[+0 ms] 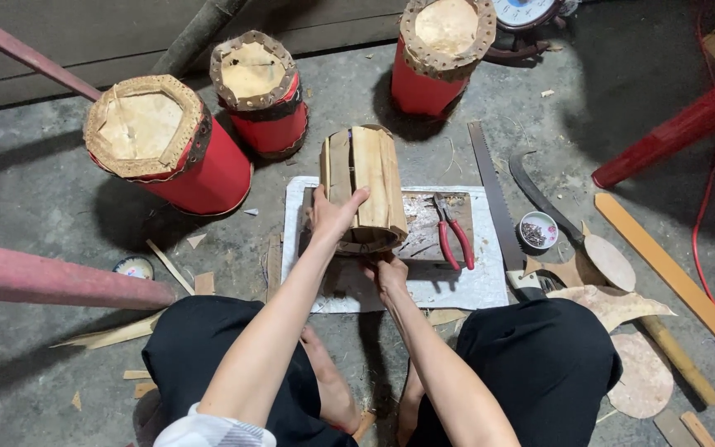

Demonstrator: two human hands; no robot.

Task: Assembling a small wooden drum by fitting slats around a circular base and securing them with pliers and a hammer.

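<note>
Head view: left hand (334, 217) and right hand (386, 273) grip wooden barrel (363, 186).

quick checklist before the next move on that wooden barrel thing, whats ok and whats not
1. Left hand grips the wooden stave drum shell on its upper side: ok.
2. Right hand supports the shell's near rim from below: ok, though the fingers are partly hidden.
3. Shell rests over the grey mat, not the bare floor: ok.
4. Red-handled pliers lie on the mat beside the shell, within reach: ok.
5. Saw and curved blade lie apart from both hands: ok.
6. Whether the staves are all tight together: cannot tell; gaps show between some.
</note>
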